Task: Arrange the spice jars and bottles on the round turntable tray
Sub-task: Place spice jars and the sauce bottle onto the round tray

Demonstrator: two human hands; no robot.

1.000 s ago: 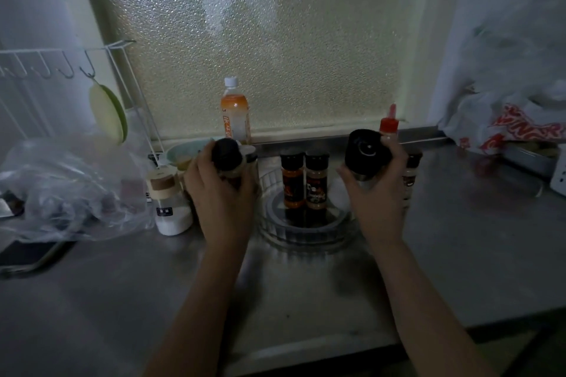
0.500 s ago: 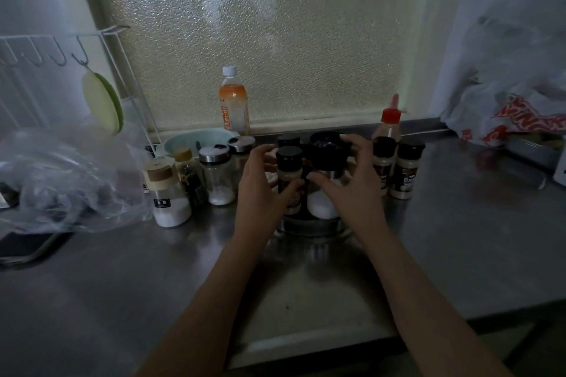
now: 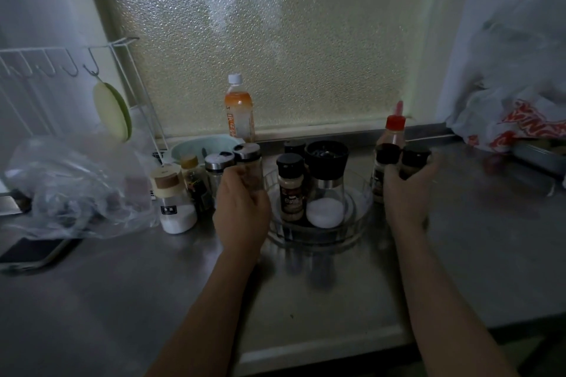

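We count the salt grinder (image 3: 326,187) and a brown spice jar (image 3: 291,187) already on the turntable tray (image 3: 361,220), mid-counter by the window. Left hand (image 3: 242,211) grips a steel-lidded jar (image 3: 248,162); right hand (image 3: 407,193) grasps two black-capped jars (image 3: 413,159). Several remain at tray's left.

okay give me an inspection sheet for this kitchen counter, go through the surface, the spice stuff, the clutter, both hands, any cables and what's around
Surface: steel counter, dim light, bare in front of the tray.
Job's things: clear turntable tray holds a grinder with white salt and a tan spice jar; more dark lids stand behind them. Off the tray, left: white-powder jar, dark sauce bottle, steel-lid shaker.
Clutter: clear plastic bag, phone, printed shopping bag.
Hands: left hand grips a glass shaker; right hand closes around two black-lid jars.
Cables: nothing seen.
Surroundings: frosted window, orange drink bottle, red-cap bottle, wire rack.
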